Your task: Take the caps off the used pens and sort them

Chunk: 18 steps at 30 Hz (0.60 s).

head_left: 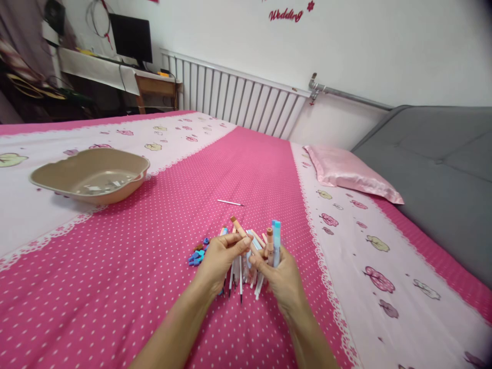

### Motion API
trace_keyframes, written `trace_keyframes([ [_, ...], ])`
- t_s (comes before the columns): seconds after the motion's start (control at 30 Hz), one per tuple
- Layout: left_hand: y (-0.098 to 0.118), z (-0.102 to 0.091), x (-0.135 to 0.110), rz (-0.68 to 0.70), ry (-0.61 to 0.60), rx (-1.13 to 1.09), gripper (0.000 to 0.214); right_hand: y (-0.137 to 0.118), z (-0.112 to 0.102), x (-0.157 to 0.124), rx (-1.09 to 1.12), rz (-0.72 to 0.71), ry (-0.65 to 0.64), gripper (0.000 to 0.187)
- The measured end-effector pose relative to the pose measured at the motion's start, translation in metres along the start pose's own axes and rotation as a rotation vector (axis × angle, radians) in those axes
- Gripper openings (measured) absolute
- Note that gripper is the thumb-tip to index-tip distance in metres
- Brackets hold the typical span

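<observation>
Between the thumb and fingers of my left hand (219,259) is a peach pen (240,228) with a brown end, tilted up to the left. My right hand (284,279) is closed around several pens, among them a light-blue pen (277,237) and a brown-topped peach pen (270,242), both upright. Its thumb is at the lower end of the tilted pen. Under both hands lies a pile of thin white pen refills (241,282) with dark tips, partly hidden. Small blue and brown pen caps (198,254) are heaped left of my left hand.
One loose refill (229,202) lies beyond the pile on the pink dotted bedspread (249,159). A beige basin (90,166) holding small pale pieces stands at the left. To the right are a pink pillow (349,171) and a grey headboard (430,154). A desk with a monitor (132,38) is far left.
</observation>
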State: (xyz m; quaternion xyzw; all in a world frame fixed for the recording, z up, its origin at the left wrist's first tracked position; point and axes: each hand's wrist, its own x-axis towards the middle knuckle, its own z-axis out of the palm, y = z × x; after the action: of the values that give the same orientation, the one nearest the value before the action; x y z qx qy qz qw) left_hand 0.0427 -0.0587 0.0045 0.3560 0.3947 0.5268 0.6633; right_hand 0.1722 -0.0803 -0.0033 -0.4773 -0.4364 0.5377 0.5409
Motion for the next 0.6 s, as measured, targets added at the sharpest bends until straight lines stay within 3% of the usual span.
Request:
trace_keyframes([
  [0.13, 0.003, -0.008, 0.003, 0.03, -0.002, -0.008, 0.03, -0.006, 0.002, 0.0, 0.033, 0.168, -0.02, 0.038],
  [0.23, 0.006, -0.016, 0.006, 0.081, 0.024, -0.021, 0.028, -0.011, 0.003, -0.001, 0.053, 0.266, 0.047, 0.043],
  [0.5, 0.005, -0.017, 0.007, 0.077, 0.009, -0.04, 0.025, -0.008, 0.001, 0.0, 0.196, 0.112, 0.081, 0.038],
  [0.6, 0.006, -0.017, 0.007, 0.088, 0.017, -0.052, 0.024, -0.009, 0.002, -0.001, 0.208, 0.145, 0.084, 0.039],
])
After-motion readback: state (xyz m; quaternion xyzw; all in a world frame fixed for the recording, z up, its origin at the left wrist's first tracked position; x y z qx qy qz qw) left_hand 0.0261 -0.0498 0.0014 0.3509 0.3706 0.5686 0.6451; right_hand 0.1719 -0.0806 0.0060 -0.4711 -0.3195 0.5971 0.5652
